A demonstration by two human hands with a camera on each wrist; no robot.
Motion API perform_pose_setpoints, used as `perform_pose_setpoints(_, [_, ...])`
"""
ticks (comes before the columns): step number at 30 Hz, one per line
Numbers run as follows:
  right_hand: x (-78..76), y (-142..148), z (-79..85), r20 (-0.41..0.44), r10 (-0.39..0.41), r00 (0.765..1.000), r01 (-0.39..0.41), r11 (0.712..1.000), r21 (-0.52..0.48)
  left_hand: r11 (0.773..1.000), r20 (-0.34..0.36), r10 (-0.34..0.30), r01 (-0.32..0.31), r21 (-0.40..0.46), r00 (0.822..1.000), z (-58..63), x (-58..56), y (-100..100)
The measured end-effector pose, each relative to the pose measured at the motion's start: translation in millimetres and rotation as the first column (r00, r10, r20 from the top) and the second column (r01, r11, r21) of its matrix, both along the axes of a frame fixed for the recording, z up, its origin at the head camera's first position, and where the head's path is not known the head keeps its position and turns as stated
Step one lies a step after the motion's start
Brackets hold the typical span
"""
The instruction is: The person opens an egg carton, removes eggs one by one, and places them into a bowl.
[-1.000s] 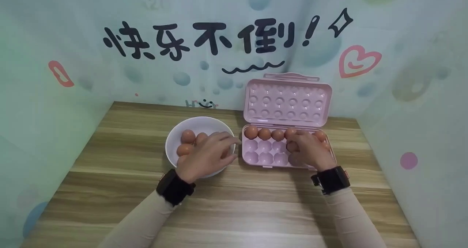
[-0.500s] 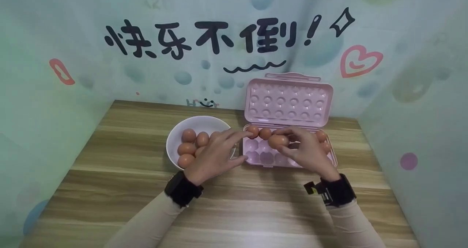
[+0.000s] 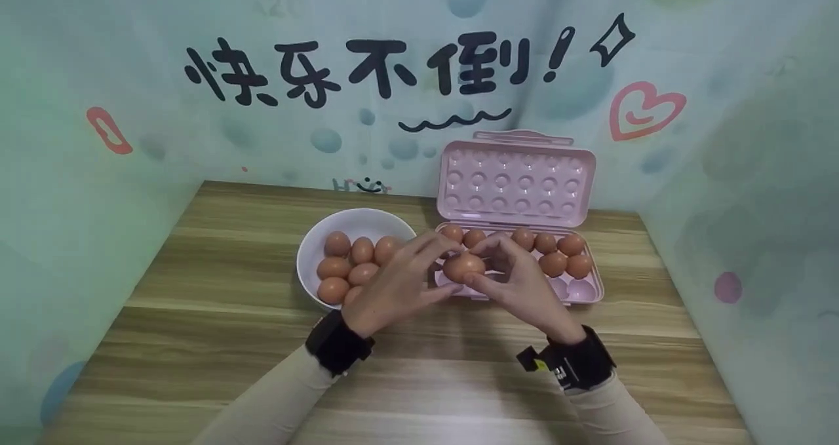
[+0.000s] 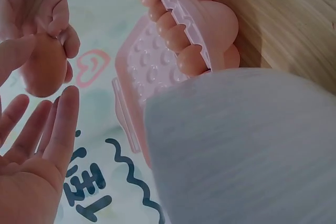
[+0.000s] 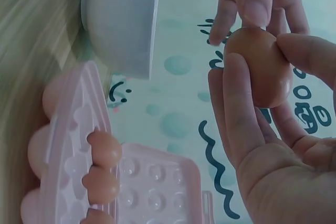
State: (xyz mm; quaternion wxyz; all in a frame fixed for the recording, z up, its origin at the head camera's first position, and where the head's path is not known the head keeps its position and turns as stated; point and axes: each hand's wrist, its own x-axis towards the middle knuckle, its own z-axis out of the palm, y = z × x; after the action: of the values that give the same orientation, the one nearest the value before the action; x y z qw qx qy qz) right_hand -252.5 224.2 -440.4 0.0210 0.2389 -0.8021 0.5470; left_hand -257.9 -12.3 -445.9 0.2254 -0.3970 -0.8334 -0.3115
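In the head view, my right hand (image 3: 518, 291) pinches a brown egg (image 3: 463, 269) between thumb and fingers, above the near left part of the pink egg carton (image 3: 581, 291). My left hand (image 3: 396, 284) is beside that egg, its fingers fairly straight and pointing at it. Seen in the right wrist view, the egg (image 5: 265, 74) sits between the right thumb and fingers, while a left fingertip is at its end; whether it touches I cannot tell. Eggs fill part of the carton's far row and two cups of its middle row at the right; my hands hide the left cups.
A white bowl (image 3: 307, 258) with several brown eggs (image 3: 334, 268) stands left of the carton, partly behind my left hand. The carton's lid (image 3: 514, 183) stands open at the back against a printed cloth (image 3: 275, 143). The wooden tabletop (image 3: 419, 392) extends in front.
My right hand has moved left with the egg, from over the middle of the carton. The left hand has shifted right from over the bowl, so the two hands now meet at the egg.
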Motion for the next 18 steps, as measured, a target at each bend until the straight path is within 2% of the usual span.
perform_pose_setpoints(4, [2.6, -5.8, -1.7, 0.011, 0.009, 1.000, -0.008, 1.000, -0.015, 1.000, -0.029, -0.002, 0.002, 0.001, 1.000, -0.4, 0.6, 0.7])
perform_pose_setpoints(12, [5.7, -8.0, -4.2, 0.008, 0.034, 0.999, -0.034, 0.999, -0.034, 1.000, 0.014, -0.026, 0.026, -0.006, 1.000, -0.6, 2.9, -2.7])
perform_pose_setpoints(15, [5.5, -5.7, -2.3, -0.004, 0.057, 0.998, -0.057, 0.997, -0.048, 1.000, 0.018, 0.003, -0.003, -0.020, 1.000, 2.2, 1.3, -8.1])
perform_pose_setpoints(18, [6.5, 0.2, 1.2, -0.019, 0.039, 0.999, -0.040, 0.997, -0.059, 0.998, 0.033, 0.057, -0.056, -0.034, 0.998, 6.7, -2.4, -18.1])
